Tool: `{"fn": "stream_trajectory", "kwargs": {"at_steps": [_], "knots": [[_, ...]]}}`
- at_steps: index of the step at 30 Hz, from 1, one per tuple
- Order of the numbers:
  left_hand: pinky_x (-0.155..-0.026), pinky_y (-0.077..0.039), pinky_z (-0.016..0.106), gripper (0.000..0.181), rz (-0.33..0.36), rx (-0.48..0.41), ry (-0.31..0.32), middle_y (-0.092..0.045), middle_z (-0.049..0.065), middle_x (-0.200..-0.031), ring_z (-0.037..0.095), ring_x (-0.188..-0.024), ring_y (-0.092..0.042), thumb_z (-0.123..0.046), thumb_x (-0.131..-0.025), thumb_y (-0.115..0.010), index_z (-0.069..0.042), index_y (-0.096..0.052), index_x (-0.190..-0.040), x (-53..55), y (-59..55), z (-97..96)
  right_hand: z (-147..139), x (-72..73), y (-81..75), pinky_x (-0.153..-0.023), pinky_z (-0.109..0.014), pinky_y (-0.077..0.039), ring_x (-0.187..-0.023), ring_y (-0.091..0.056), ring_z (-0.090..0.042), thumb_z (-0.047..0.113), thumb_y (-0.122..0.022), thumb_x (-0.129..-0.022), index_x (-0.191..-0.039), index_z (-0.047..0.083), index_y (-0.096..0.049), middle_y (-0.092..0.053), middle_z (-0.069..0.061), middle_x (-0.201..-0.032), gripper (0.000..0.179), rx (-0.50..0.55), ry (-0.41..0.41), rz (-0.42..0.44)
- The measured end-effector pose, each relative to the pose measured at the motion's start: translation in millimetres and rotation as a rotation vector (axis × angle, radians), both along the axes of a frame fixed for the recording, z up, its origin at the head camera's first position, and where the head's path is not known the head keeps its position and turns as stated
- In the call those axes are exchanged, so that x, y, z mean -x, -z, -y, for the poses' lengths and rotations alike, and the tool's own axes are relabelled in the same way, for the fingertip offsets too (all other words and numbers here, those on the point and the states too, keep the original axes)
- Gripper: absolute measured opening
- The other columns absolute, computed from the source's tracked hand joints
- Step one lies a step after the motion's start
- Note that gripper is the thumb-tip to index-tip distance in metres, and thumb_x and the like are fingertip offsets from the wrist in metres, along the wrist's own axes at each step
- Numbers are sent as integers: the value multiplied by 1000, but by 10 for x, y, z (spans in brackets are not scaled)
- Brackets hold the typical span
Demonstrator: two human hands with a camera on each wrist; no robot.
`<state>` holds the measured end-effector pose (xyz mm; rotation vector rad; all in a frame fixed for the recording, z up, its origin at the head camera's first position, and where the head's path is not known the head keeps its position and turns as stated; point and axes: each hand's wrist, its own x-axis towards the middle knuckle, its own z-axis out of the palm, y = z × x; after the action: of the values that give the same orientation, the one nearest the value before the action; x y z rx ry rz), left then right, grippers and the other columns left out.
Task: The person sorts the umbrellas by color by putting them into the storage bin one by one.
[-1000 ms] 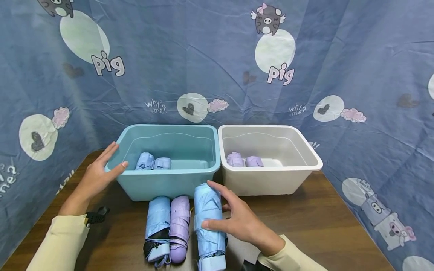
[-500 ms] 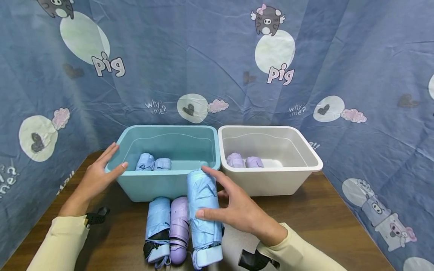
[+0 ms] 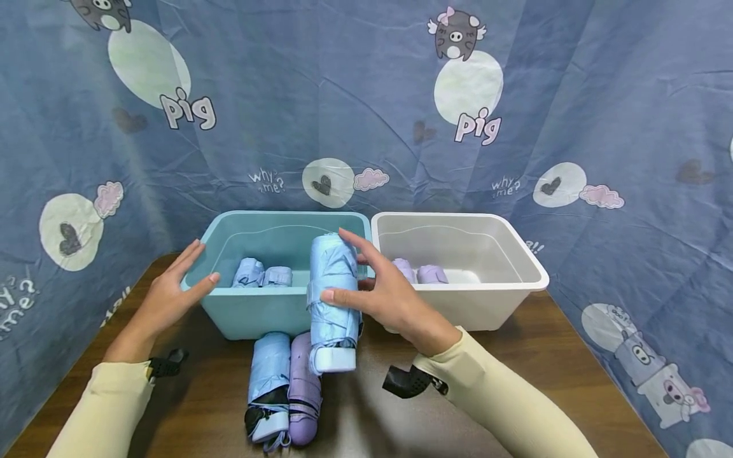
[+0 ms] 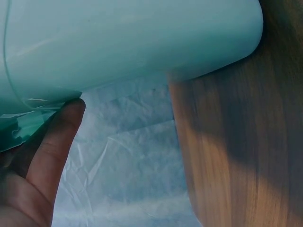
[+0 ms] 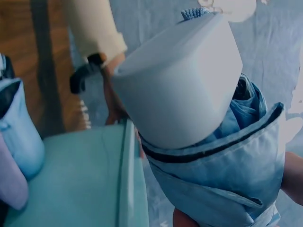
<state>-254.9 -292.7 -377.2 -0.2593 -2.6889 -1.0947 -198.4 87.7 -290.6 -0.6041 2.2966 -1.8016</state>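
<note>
My right hand [image 3: 395,299] grips a folded light-blue umbrella [image 3: 335,273] around its middle, thumb on the near side. The umbrella is raised over the front rim of the teal bin [image 3: 258,318], its pale handle [image 5: 175,90] toward me. My left hand [image 3: 172,296] rests with straight fingers at the bin's left rim; in the left wrist view a finger [image 4: 57,142] touches the rim's edge. Two rolled blue umbrellas [image 3: 249,272] lie inside the teal bin. On the table before it lie another blue umbrella [image 3: 270,375] and a purple umbrella [image 3: 303,394], side by side.
A white bin [image 3: 469,305] stands against the teal bin's right side, with two purple umbrellas [image 3: 432,274] inside. Both bins sit on a brown wooden table [image 3: 446,394]. A blue printed cloth [image 3: 366,114] hangs close behind them.
My right hand has lifted the blue umbrella off the table and carried it forward and slightly left, up to the teal bin's front rim. The left hand has stayed at the bin's rim.
</note>
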Motion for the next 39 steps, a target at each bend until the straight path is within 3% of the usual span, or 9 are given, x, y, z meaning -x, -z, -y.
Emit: {"fn": "stream_trajectory", "kwargs": {"at_steps": [7, 16, 27, 33, 39], "knots": [[-99, -18, 76, 78, -17, 3, -2, -6, 1, -162, 47, -143, -11, -40, -95, -58, -16, -16, -156, 0, 3, 11, 129, 321, -103, -86, -38, -51, -108, -61, -24, 34, -80, -80, -141, 53, -35, -43, -6, -138, 79, 6, 53, 12], [-98, -17, 76, 78, -21, -17, 10, -6, 0, -162, 46, -143, -11, -40, -94, -58, -16, -16, -156, 8, 8, -8, 365, 682, -80, -86, -35, -50, -118, -51, -18, 30, -80, -81, -145, 41, -40, -50, -7, -134, 77, 56, 100, -40], [-98, -16, 77, 77, -25, -17, 12, -7, 1, -162, 48, -142, -11, -39, -95, -58, -15, -17, -156, -8, -5, 7, 608, 986, 90, -78, -37, -55, -113, -53, -21, 29, -80, -80, -147, 38, -39, -46, -14, -135, 78, 123, 223, 42], [-98, -18, 76, 77, -16, -3, 12, -7, 3, -162, 49, -142, -12, -39, -95, -58, -16, -17, -156, -19, 37, 3, 663, 1121, 204, -75, -34, -56, -104, -57, -22, 25, -78, -83, -149, 33, -37, -47, -16, -133, 79, 98, 273, 78], [-98, -18, 77, 78, -18, 1, 3, -6, 3, -162, 48, -142, -11, -40, -95, -58, -16, -16, -156, -24, 19, 1, 689, 1218, 305, -85, -35, -53, -117, -53, -23, 28, -78, -82, -149, 32, -37, -43, -13, -143, 78, 57, 311, 68]]}}
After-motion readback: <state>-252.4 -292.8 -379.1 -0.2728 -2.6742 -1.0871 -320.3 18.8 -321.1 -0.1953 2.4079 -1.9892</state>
